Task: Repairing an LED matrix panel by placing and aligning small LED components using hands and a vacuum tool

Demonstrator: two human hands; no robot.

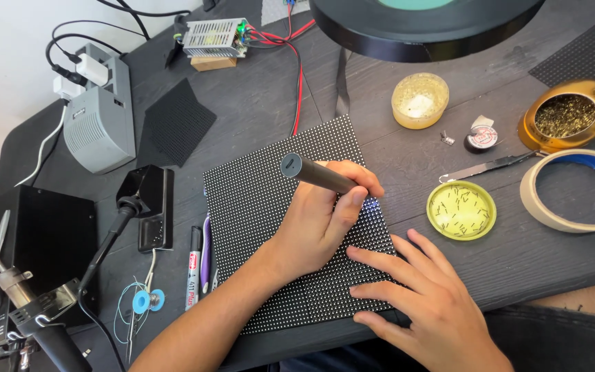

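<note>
The left hand (321, 224) is gripping a dark pen-shaped tool (321, 176), fingers curled closed around its lower end, and is pressing the tip down near the right edge of a black dotted panel (270, 207). A small bluish glow is showing just beside the tip. The tool is tilting up and to the left, its round butt end pointing toward the camera. The right hand (425, 300) is lying flat with its fingers spread open, holding nothing, its fingertips resting on the lower right corner of the panel. The panel is lying flat in the middle of the dark wooden table (408, 151), slightly turned.

Just right of the panel a small yellow dish (461, 210) of tiny parts is sitting, with tweezers (494, 165) above it and a roll of tape (576, 189) further right. A gold tin (569, 114) of wire wool is standing near the top right. To the left of the panel, 2 pens (199, 265) are lying side by side.
</note>
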